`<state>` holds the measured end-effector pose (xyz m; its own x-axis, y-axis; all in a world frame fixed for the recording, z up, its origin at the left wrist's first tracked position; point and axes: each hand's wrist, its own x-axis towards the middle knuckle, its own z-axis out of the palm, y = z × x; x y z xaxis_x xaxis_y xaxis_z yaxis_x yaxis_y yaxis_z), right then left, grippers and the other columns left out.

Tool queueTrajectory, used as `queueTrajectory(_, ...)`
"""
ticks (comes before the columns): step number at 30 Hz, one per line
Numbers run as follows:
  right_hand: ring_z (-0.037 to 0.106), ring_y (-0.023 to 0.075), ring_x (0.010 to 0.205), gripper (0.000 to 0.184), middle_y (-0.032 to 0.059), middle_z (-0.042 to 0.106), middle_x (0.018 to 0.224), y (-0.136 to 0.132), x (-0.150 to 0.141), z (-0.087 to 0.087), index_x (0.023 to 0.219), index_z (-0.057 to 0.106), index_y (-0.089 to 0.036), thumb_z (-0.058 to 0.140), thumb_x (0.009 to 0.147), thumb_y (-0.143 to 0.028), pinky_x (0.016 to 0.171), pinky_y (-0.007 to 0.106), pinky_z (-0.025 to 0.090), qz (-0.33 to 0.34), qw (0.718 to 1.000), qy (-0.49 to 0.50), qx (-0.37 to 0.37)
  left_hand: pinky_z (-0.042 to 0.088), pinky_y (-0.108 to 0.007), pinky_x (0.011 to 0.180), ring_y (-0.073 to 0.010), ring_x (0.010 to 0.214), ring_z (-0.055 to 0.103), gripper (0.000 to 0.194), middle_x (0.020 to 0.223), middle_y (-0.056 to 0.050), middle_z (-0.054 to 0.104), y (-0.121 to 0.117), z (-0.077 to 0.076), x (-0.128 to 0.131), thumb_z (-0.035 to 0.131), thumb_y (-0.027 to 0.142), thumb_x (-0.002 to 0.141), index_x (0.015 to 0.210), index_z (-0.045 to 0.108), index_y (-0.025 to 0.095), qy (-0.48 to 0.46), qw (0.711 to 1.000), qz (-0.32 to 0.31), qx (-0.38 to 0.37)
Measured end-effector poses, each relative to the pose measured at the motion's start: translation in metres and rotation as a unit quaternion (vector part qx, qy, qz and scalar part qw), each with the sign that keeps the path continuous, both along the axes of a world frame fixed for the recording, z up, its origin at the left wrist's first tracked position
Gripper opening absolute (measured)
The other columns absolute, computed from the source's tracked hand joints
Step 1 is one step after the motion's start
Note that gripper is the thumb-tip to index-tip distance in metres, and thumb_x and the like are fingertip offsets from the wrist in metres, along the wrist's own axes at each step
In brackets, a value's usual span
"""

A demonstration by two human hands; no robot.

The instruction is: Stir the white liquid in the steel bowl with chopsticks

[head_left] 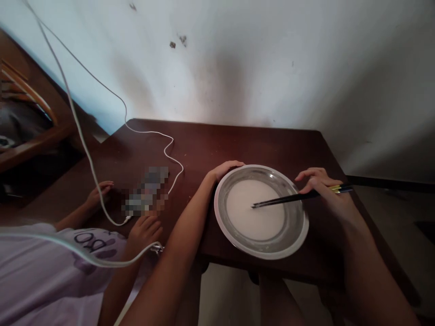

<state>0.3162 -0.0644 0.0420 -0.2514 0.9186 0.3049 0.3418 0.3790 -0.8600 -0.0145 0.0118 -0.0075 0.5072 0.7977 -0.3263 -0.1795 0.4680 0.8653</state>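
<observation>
A metal bowl (299, 226) holding white batter (254, 210) sits on a dark wooden table (204, 145) near its front edge. My left hand (222, 170) rests on the bowl's far left rim, fingers curled over it. My right hand (321, 188) is at the bowl's right side and grips a pair of black chopsticks (288, 199) with yellow bands near the top. The chopstick tips dip into the batter near its middle.
Another person in a pale purple shirt (41, 267) sits at the left, with hands (146, 228) beside a blurred phone (146, 190). White cables (149, 133) trail across the table's left half. A wall stands behind; a wooden chair (30, 122) is at far left.
</observation>
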Motion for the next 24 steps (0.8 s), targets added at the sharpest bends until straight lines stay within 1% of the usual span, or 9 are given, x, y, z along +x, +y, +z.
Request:
queueTrajectory(3,0.06,0.0328,0.111,0.051,0.0084,0.077,0.096,-0.001,-0.003,0.001,0.06,0.079,-0.032,0.063,0.096,-0.063,0.105,0.051,0.046,0.059,0.998,-0.01,-0.025,0.054,-0.036,0.088,-0.0225,0.083,0.074,0.028,0.086,-0.01,0.083,0.006,-0.004,-0.002,0.082,0.038,0.079,0.09,0.084,0.012,-0.036,0.999,-0.023,-0.001)
queueTrajectory(5,0.061,0.0334,0.111,0.048,0.0093,0.078,0.098,-0.002,-0.008,0.002,0.063,0.081,-0.031,0.066,0.094,-0.064,0.104,0.052,0.047,0.085,0.995,-0.031,-0.03,0.052,-0.037,0.094,-0.0242,0.089,0.074,0.031,0.092,-0.011,0.084,0.008,-0.008,-0.004,0.082,0.04,0.079,0.093,0.084,0.013,-0.06,0.998,-0.034,0.012)
queueTrajectory(7,0.061,0.0336,0.11,0.044,0.0097,0.078,0.099,-0.001,-0.012,0.002,0.068,0.083,-0.031,0.068,0.093,-0.063,0.103,0.053,0.047,0.077,0.996,-0.045,-0.019,0.051,-0.038,0.097,-0.0265,0.094,0.075,0.034,0.096,-0.012,0.084,0.01,-0.011,-0.005,0.083,0.041,0.078,0.095,0.084,0.013,-0.073,0.996,-0.048,0.018)
queueTrajectory(9,0.062,0.0334,0.109,0.042,0.0092,0.077,0.099,0.001,-0.01,0.001,0.069,0.084,-0.032,0.068,0.092,-0.063,0.104,0.054,0.047,0.042,0.998,-0.045,-0.01,0.05,-0.039,0.099,-0.0279,0.097,0.075,0.036,0.098,-0.013,0.084,0.009,-0.012,-0.006,0.083,0.042,0.077,0.097,0.084,0.012,-0.071,0.996,-0.058,0.017)
queueTrajectory(12,0.061,0.0329,0.111,0.044,0.0076,0.077,0.097,0.002,0.0,0.002,0.065,0.081,-0.033,0.067,0.093,-0.063,0.106,0.053,0.046,0.001,1.0,-0.019,-0.008,0.049,-0.039,0.102,-0.0267,0.099,0.074,0.035,0.101,-0.013,0.084,0.006,-0.01,-0.006,0.083,0.041,0.08,0.1,0.083,0.012,-0.053,0.997,-0.061,0.018)
queueTrajectory(16,0.059,0.0317,0.108,0.05,0.0064,0.078,0.092,0.002,0.002,0.0,0.059,0.078,-0.034,0.064,0.096,-0.064,0.104,0.051,0.046,0.039,0.999,0.002,-0.014,0.048,-0.04,0.104,-0.0257,0.098,0.073,0.034,0.098,-0.011,0.083,0.004,-0.006,-0.005,0.084,0.042,0.08,0.098,0.083,0.012,-0.028,0.998,-0.055,0.035)
queueTrajectory(20,0.061,0.0315,0.107,0.038,0.0079,0.079,0.096,0.003,-0.008,-0.003,0.071,0.084,-0.032,0.069,0.094,-0.059,0.1,0.051,0.049,0.092,0.995,-0.045,-0.005,0.048,-0.04,0.104,-0.026,0.098,0.072,0.037,0.098,-0.011,0.083,0.006,-0.007,-0.005,0.085,0.045,0.078,0.096,0.084,0.013,-0.012,0.997,-0.051,0.055)
queueTrajectory(22,0.062,0.0316,0.106,0.034,0.0079,0.079,0.097,0.004,-0.009,-0.004,0.073,0.084,-0.032,0.07,0.094,-0.055,0.1,0.052,0.048,0.078,0.996,-0.051,0.008,0.048,-0.039,0.104,-0.0263,0.1,0.072,0.037,0.1,-0.011,0.084,0.007,-0.007,-0.005,0.085,0.047,0.077,0.094,0.084,0.013,-0.003,0.997,-0.048,0.067)
queueTrajectory(24,0.062,0.0318,0.107,0.035,0.0074,0.078,0.098,0.004,-0.005,-0.002,0.071,0.083,-0.032,0.069,0.095,-0.053,0.102,0.053,0.047,0.042,0.998,-0.046,0.015,0.048,-0.04,0.104,-0.0277,0.103,0.072,0.038,0.102,-0.012,0.084,0.008,-0.007,-0.005,0.085,0.048,0.077,0.094,0.084,0.014,0.008,0.996,-0.047,0.077)
